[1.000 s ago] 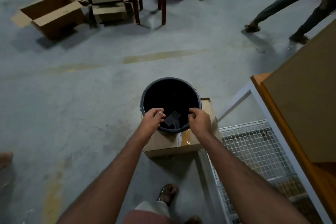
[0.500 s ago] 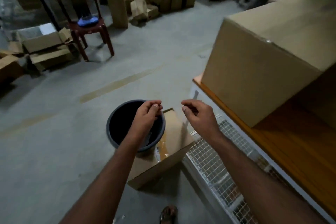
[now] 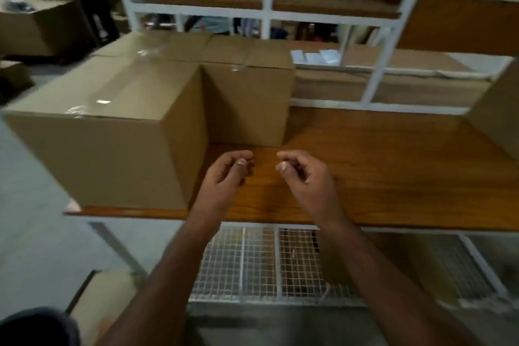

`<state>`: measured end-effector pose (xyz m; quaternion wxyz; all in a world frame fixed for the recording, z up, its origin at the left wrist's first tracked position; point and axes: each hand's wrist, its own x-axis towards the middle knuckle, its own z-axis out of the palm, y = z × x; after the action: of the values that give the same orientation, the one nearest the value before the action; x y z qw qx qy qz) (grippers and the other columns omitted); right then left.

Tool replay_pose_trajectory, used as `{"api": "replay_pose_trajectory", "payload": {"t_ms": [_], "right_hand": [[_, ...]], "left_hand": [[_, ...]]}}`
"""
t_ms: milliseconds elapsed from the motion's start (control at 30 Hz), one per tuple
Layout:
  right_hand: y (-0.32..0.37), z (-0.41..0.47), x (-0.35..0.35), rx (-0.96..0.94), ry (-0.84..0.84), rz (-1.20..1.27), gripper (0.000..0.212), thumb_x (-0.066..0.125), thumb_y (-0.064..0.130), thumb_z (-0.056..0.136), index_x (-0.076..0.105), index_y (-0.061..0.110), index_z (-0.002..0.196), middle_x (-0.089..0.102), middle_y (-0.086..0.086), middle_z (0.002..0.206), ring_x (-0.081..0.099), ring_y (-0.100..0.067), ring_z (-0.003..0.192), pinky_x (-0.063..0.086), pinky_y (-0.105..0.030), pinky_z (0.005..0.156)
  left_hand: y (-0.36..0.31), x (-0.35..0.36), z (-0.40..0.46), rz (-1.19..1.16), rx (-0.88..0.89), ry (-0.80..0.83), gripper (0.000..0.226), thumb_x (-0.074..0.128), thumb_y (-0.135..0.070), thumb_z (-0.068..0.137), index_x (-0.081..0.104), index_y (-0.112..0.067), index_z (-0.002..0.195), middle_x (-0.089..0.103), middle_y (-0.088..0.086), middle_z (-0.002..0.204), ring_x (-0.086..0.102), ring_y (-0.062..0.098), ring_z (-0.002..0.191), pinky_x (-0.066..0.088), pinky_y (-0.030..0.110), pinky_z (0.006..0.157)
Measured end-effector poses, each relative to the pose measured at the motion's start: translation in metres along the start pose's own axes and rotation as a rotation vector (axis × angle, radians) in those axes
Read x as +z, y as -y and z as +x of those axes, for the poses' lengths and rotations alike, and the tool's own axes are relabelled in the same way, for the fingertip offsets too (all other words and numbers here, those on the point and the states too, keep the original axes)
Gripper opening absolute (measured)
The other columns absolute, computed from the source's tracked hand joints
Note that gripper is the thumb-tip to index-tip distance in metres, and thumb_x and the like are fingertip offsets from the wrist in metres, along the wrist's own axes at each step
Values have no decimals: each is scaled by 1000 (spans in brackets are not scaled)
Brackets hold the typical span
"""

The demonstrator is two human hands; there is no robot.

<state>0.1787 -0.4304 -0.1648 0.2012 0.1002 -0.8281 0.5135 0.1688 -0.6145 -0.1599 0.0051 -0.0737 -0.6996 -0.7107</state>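
Observation:
My left hand (image 3: 227,174) and my right hand (image 3: 303,174) hover side by side over the wooden shelf board (image 3: 379,166), a small gap between them. The fingers of both are loosely curled toward the thumbs, and I see nothing in either. A large taped cardboard box (image 3: 112,135) stands on the board just left of my left hand. Behind it, a second taped box (image 3: 247,98) sits further back.
A wire mesh shelf (image 3: 252,261) lies below the board. White rack posts (image 3: 382,70) rise behind, with more shelves above. Another carton (image 3: 500,109) cuts in at the right edge. The dark bucket's rim (image 3: 36,323) and a carton (image 3: 109,303) are at the lower left.
My view has swung from the bucket on the floor up and right to the shelf. Both hands left the bucket's rim and now hover over the board.

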Motion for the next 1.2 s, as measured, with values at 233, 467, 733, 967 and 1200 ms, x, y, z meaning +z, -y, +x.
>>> {"api": "replay_pose_trajectory", "payload": {"t_ms": [233, 467, 733, 967, 1200], "right_hand": [[-47, -35, -124, 129, -222, -101, 21, 59, 19, 98, 62, 28, 117, 69, 8, 105, 66, -1, 94, 54, -17, 78], [-90, -60, -244, 147, -396, -164, 22, 59, 15, 98, 61, 25, 117, 68, 13, 96, 66, 1, 88, 53, -13, 73], [-147, -85, -374, 259, -608, -195, 20, 58, 11, 98, 68, 15, 115, 68, 4, 83, 58, 1, 61, 39, -9, 52], [-177, -91, -435, 295, -780, -216, 22, 57, 6, 97, 69, 16, 112, 67, 6, 86, 62, -4, 67, 47, -14, 55], [-195, -74, -484, 313, -879, -302, 19, 56, 13, 98, 68, 18, 112, 66, 7, 81, 60, -5, 64, 46, -19, 55]], "left_hand": [[-5, 130, 12, 55, -39, 237, 24, 47, -13, 104, 67, -13, 117, 68, 10, 111, 63, 17, 97, 52, 30, 84], [-12, 277, 13, 62, -58, 421, 24, 45, -12, 104, 65, -11, 116, 67, 10, 112, 62, 22, 100, 52, 27, 81], [-11, 431, 15, 58, -54, 583, 24, 42, -12, 104, 65, -12, 112, 66, 11, 110, 61, 23, 99, 52, 25, 79], [-10, 508, 29, 69, -77, 683, 24, 42, -13, 105, 65, -12, 112, 67, 13, 111, 62, 27, 100, 50, 31, 82], [-17, 572, 67, 58, -17, 814, 22, 42, -12, 105, 62, -22, 104, 65, 1, 102, 61, 17, 93, 50, 28, 80]]}}
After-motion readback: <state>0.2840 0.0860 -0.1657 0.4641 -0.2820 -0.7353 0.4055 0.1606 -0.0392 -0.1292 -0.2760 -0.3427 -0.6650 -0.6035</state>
